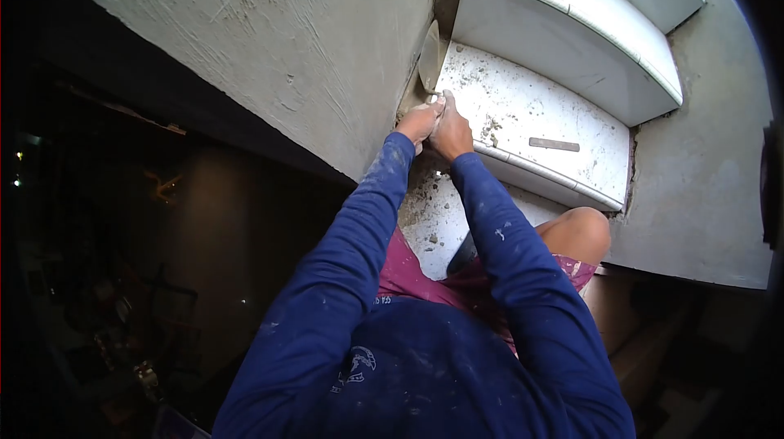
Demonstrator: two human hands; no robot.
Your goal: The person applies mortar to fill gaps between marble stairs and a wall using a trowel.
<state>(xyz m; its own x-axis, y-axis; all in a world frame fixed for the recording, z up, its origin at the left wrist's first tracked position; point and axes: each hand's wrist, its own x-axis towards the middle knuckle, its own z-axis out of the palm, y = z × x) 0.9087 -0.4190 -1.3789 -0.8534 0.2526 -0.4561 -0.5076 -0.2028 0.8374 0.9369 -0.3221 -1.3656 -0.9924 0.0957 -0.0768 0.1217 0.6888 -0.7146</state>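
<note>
My left hand and my right hand are closed together on the handle of a trowel. The trowel's grey blade points away from me, in the gap between the plastered wall and the white stair tread. My fingers cover most of the handle. The right thumb lies along the top of it. Bits of mortar are scattered over the tread close to my right hand.
A flat narrow strip lies on the tread. Further white steps rise ahead, with a grey wall on the right. Debris covers the lower step. A dark drop lies beyond the wall's left edge.
</note>
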